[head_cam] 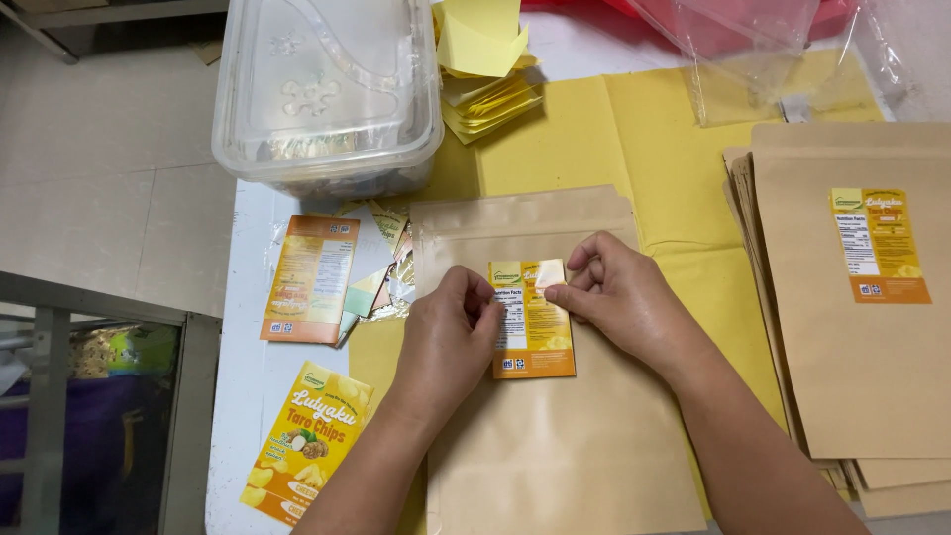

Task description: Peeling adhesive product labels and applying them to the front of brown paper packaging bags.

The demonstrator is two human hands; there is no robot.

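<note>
Nearest, at the lower centre of the frame, a brown paper pouch (555, 436) is seen lying flat on the tabletop (253, 367), its long axis running from bottom to top of the frame. On its upper part an orange label (535, 337) is laid upright, long axis matching the pouch. The left hand (451, 332) is pressed with curled fingers on the label's left edge; the right hand (619, 297) is pinching the upper right corner, slightly nearer its top. Farther off, at the right, a stack of labelled pouches (862, 327) is seen, and at the upper left a clear plastic box (327, 89).
</note>
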